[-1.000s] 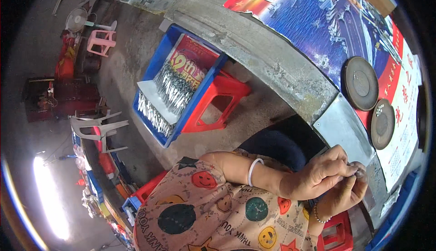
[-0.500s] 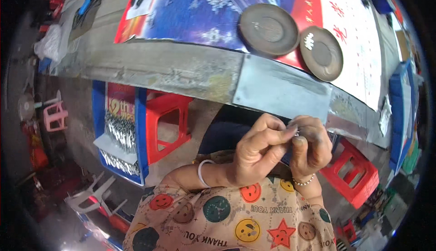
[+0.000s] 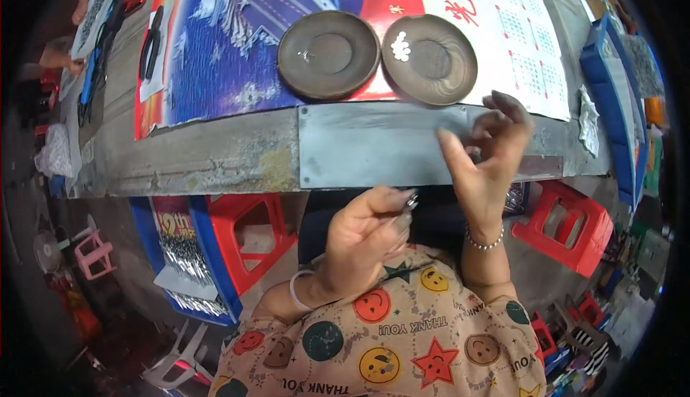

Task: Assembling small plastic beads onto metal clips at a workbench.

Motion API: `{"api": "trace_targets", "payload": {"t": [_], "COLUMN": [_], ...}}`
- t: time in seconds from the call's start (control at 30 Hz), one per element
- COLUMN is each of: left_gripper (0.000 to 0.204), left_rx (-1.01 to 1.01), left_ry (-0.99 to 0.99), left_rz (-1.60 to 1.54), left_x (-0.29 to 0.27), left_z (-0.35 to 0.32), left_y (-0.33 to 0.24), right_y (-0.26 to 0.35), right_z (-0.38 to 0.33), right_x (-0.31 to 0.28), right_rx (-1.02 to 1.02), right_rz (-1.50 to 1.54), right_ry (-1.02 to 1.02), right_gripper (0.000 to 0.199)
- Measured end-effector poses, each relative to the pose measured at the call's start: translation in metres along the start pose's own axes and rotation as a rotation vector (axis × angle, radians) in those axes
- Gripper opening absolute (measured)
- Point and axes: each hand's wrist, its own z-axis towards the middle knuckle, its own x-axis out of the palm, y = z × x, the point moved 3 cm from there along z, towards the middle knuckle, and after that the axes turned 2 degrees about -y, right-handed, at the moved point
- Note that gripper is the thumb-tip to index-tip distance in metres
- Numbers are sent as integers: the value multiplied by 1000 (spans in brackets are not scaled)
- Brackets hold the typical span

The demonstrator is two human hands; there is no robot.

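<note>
My left hand [image 3: 370, 235] pinches a small shiny metal piece [image 3: 412, 201] between thumb and fingertips, just in front of the bench edge. My right hand [image 3: 492, 145] is raised over the right end of a grey metal plate [image 3: 374, 145], its fingers apart and curved. Beyond the plate stand two round brown dishes. The left dish [image 3: 291, 74] has a few tiny bits in it. Several small white pieces lie at the left side of the right dish [image 3: 456, 59].
Black-handled pliers [image 3: 151, 45] lie at the left of the poster [image 3: 237, 45]. A blue tray [image 3: 225, 268] of thin metal parts stands below the bench on the left. Red stools [image 3: 571, 228] flank me. Another person's hand [image 3: 61, 59] shows at the far left.
My hands have parted. The right one has moved up and forward and its fingers have opened, while the left has shifted left with the metal piece. The view has turned to the right.
</note>
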Motion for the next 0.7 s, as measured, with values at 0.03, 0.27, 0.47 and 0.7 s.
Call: {"api": "trace_targets", "payload": {"t": [0.03,0.27,0.47,0.7], "left_gripper": [26,19,19,23], "left_rx": [-38,92,-6,224], "left_ry": [8,79,7,5], "left_rz": [3,-17,-78,733], "left_x": [-5,-8,-11,-23], "left_z": [-5,1,-3,2], "left_y": [1,2,-3,-69], "right_y": [6,29,29,-8], "right_z": [-16,-22,-30,-13], "right_x": [-3,-9,-3,-23], "right_rx": [5,-396,-367,-198], "right_rz": [106,241,432,286], "right_ry": [-16,341,272,58], "right_gripper": [66,61,71,38]}}
